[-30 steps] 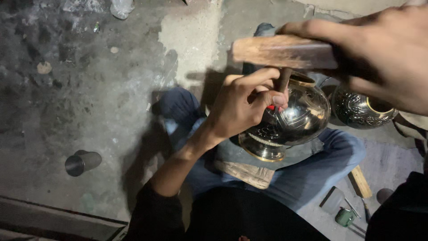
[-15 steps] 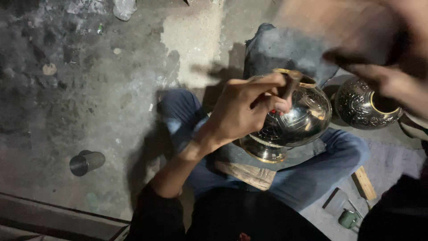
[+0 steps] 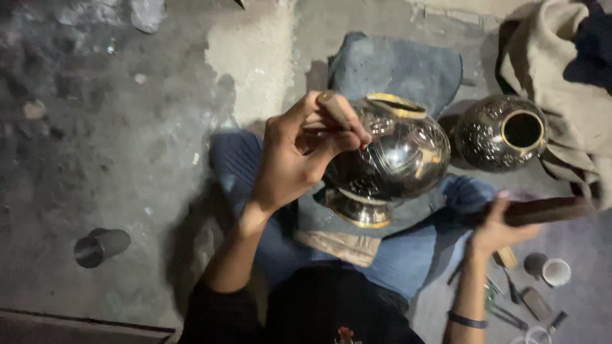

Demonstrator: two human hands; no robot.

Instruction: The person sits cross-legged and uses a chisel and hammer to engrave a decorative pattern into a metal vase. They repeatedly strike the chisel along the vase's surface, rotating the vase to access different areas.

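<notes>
Nearest, at about 5 o'clock, small tools [image 3: 510, 299] and a cup [image 3: 556, 271] lie on the floor. Just above them, at 4 o'clock, the right hand [image 3: 500, 229] has its fingers wrapped around a dark wooden block [image 3: 548, 210], held level. At centre the left hand [image 3: 299, 156] pinches a short wooden-handled punch [image 3: 336, 111] between thumb and fingers, tip against the polished metal vase [image 3: 386, 159], which lies tilted on the person's lap over a wooden rest [image 3: 338, 245]. Farther, at 2 o'clock, a second engraved vase [image 3: 500, 134] stands beside a beige cloth [image 3: 561, 83]. At 8 o'clock a dark cylinder [image 3: 101, 246] lies well apart on the concrete floor [image 3: 115, 127]
</notes>
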